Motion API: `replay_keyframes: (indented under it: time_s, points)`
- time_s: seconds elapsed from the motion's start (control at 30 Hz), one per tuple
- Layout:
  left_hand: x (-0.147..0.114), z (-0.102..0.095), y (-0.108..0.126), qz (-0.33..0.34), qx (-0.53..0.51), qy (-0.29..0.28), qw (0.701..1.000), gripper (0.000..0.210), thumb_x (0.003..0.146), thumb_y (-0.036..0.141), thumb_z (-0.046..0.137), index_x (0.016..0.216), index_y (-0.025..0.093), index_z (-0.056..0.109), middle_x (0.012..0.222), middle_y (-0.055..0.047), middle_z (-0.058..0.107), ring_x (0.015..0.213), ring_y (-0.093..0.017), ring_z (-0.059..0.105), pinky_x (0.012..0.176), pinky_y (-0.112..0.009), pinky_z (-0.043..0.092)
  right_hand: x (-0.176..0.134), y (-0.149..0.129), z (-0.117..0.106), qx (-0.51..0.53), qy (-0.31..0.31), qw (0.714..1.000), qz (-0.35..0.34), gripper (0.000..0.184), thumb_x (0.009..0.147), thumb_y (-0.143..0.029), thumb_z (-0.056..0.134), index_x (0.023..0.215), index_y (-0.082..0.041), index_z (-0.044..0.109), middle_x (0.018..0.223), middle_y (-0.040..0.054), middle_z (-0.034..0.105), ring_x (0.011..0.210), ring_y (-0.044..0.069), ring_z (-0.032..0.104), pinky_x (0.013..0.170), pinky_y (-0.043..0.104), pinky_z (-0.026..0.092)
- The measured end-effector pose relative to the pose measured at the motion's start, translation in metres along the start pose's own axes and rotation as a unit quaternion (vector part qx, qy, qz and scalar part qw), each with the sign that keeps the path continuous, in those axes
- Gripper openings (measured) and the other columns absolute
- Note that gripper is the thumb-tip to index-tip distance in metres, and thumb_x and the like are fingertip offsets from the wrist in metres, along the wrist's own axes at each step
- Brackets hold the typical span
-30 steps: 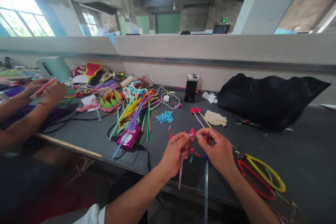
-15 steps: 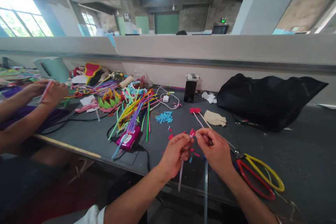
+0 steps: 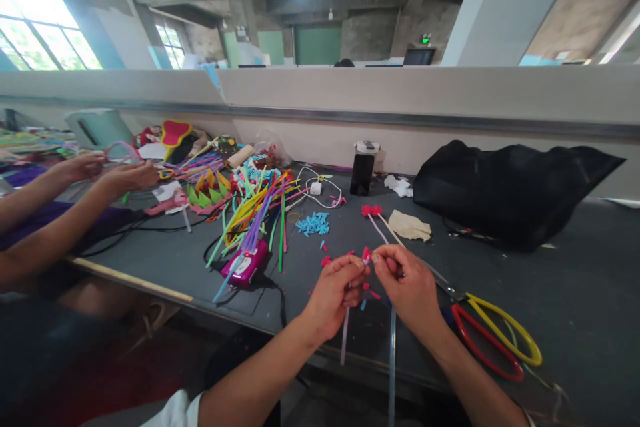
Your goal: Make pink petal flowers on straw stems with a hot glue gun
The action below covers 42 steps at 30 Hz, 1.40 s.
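Note:
Between finger and thumb, my left hand pinches a pale lilac stem just under its small red flower head. The stem hangs below my fist past the table edge. My right hand is closed, its fingertips pressed at the right side of the red head; whether they grip a petal piece is too small to tell. Beneath my right hand a light blue glue stick points down toward me. Two finished-looking red flowers on thin stems lie just beyond. Red scraps are scattered under my hands.
Scissors with red and yellow handles lie right of my right hand. Left are a purple device, coloured pipe cleaners and blue pieces. A phone and black bag stand behind. A co-worker's hands work at far left.
My hands stay in almost the same place, with the red flower head turned slightly. The co-worker's hands have moved apart and to the right, stretching a pinkish loop.

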<state>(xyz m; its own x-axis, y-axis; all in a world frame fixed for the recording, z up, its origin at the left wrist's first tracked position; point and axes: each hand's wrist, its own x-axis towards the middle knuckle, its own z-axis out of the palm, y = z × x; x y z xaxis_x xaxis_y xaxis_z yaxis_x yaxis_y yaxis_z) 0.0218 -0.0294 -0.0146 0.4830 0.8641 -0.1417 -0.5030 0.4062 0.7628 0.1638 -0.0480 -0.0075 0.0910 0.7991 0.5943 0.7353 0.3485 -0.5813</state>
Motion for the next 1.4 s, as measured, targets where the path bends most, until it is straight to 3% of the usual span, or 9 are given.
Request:
replay_keyframes:
  time_s: [0.27,0.43,0.63,0.87,1.1,1.4]
  points:
    - [-0.001,0.001,0.003,-0.004,0.002,0.001,1.000,0.024,0.073,0.032,0.073,0.072,0.013,0.058,0.051,0.010,0.030,0.041,-0.002,0.016,0.041,-0.019,0.009,0.001,-0.002,-0.003,-0.002,0.003,1.000,0.003,0.018,0.090,-0.033,0.054,0.083,-0.021,0.066,0.066,-0.0020,0.061,0.059,0.013,0.054,0.061,0.025,0.044]
    - [0.000,-0.002,0.003,-0.018,-0.018,-0.038,0.999,0.023,0.078,0.032,0.069,0.075,0.012,0.059,0.053,0.009,0.029,0.041,-0.002,0.015,0.041,-0.019,0.009,-0.001,-0.008,-0.015,0.020,0.043,0.999,-0.017,0.024,0.094,-0.035,0.050,0.103,-0.022,0.067,0.091,0.0034,0.073,0.069,0.014,0.063,0.064,0.026,0.049]
    - [0.002,-0.008,0.003,-0.045,-0.081,-0.079,0.992,0.017,0.082,0.027,0.063,0.075,0.013,0.055,0.053,0.011,0.023,0.040,-0.002,0.013,0.040,-0.018,0.011,-0.002,-0.008,-0.021,0.002,0.109,0.994,-0.022,0.020,0.092,-0.035,0.055,0.103,-0.023,0.066,0.075,-0.0007,0.068,0.061,0.013,0.059,0.064,0.027,0.047]
    - [0.004,-0.009,0.004,-0.062,-0.108,-0.076,0.989,0.019,0.081,0.028,0.064,0.074,0.014,0.052,0.052,0.011,0.023,0.040,-0.002,0.013,0.039,-0.017,0.012,0.001,-0.007,-0.016,0.004,0.065,0.994,-0.084,0.016,0.091,-0.029,0.057,0.103,-0.023,0.066,0.070,-0.0018,0.056,0.066,0.014,0.055,0.068,0.028,0.046]
    - [0.002,-0.008,0.004,-0.069,-0.092,-0.074,0.991,0.021,0.080,0.030,0.064,0.074,0.015,0.051,0.052,0.011,0.023,0.040,-0.003,0.013,0.039,-0.017,0.012,0.000,-0.007,-0.012,0.000,0.027,0.996,-0.089,0.014,0.091,-0.029,0.059,0.100,-0.025,0.068,0.080,0.0008,0.064,0.073,0.015,0.058,0.071,0.030,0.047]
    - [0.001,-0.006,0.004,-0.063,-0.065,-0.078,0.993,0.020,0.081,0.029,0.061,0.071,0.016,0.050,0.052,0.011,0.021,0.040,-0.003,0.011,0.041,-0.019,0.011,0.001,-0.008,-0.014,0.024,0.026,0.996,-0.084,0.010,0.090,-0.025,0.059,0.093,-0.024,0.068,0.084,0.0007,0.066,0.077,0.015,0.061,0.072,0.029,0.048]
